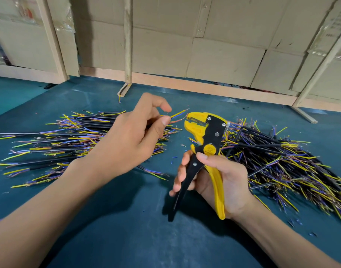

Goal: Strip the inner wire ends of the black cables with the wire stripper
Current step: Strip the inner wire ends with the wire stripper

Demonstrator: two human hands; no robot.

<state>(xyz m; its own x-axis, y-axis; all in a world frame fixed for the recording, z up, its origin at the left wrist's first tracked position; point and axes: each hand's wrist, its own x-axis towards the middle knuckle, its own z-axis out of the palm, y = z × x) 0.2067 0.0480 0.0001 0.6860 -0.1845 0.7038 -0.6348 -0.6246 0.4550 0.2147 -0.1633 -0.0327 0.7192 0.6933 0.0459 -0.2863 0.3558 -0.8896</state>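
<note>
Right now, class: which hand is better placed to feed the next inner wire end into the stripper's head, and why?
The left hand: it pinches the cable's inner wires just beside the wire stripper head. The right hand is occupied gripping the handles.

head view | looks forward-down (close) | over the table [127, 219]

No legible text or labels
</note>
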